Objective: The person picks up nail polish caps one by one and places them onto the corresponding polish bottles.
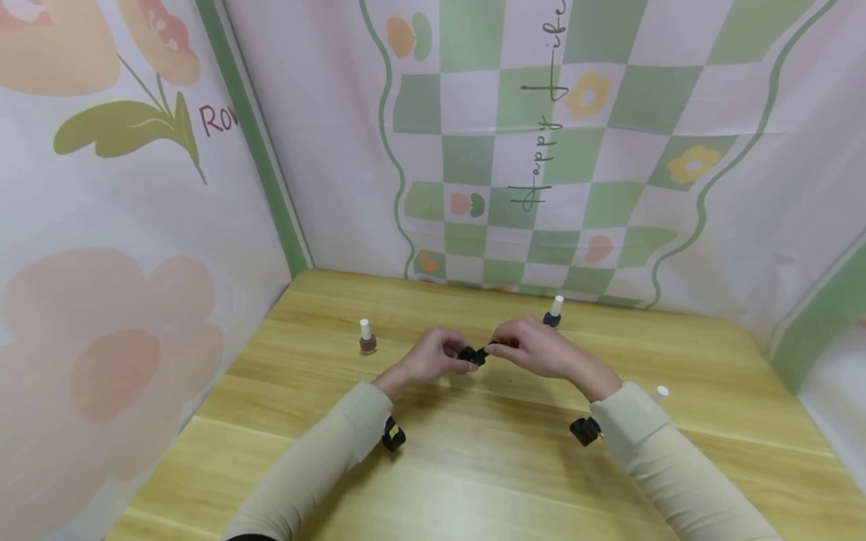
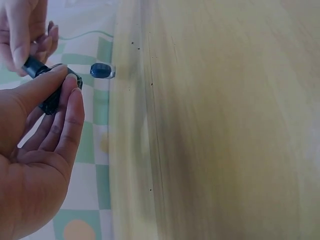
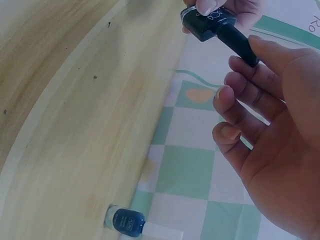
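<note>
A nail polish bottle (image 3: 204,24) with dark, flat-sided glass is held above the wooden table, between the two hands. My left hand (image 1: 433,353) grips its body with thumb and fingers. On the other side, my right hand (image 1: 537,347) pinches the long black cap (image 3: 237,45) between thumb and fingertips. In the right wrist view the cap meets the bottle's neck, and the bottle lies tilted. Pale letters show on the glass, partly covered by the left thumb. Whether the cap is screwed tight cannot be told.
A mauve-brown nail polish bottle (image 1: 367,343) with a white cap stands left of the hands. Behind the right hand is a navy one (image 1: 552,318), also white-capped. Another white cap (image 1: 661,392) shows past the right sleeve. Printed curtain (image 1: 528,150) hangs along the table's back edge.
</note>
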Demonstrator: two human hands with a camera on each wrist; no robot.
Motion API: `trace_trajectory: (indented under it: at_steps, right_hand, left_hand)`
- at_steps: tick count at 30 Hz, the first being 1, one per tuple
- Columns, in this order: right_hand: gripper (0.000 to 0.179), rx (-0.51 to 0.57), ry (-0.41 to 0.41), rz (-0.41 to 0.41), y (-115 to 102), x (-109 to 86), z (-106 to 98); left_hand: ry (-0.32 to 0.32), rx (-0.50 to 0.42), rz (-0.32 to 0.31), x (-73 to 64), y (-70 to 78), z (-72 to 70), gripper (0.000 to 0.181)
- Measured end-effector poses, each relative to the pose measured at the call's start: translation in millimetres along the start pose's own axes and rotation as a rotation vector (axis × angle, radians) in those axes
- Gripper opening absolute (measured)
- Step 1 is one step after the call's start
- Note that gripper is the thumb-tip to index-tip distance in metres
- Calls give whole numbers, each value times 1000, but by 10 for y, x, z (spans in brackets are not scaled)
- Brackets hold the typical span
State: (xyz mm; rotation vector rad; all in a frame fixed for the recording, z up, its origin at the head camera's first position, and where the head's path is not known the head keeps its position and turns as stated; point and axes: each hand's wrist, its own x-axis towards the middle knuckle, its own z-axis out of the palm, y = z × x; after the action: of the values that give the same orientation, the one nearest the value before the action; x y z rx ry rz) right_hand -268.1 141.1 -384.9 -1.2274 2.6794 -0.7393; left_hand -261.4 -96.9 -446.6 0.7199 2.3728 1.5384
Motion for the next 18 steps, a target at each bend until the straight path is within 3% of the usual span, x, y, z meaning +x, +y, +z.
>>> trace_trajectory:
  at_steps: [7, 13, 18]
  right_hand:
    - [27, -19, 20, 62, 18, 23, 53]
    - [22, 47, 123, 119, 29, 34, 98]
    - [20, 133, 201, 168, 41, 60, 143]
  left_hand:
    - [23, -2, -3, 1, 1, 0, 11]
    - [46, -57, -24, 13, 21, 2, 16]
    - [70, -50, -46, 31, 15, 13, 22]
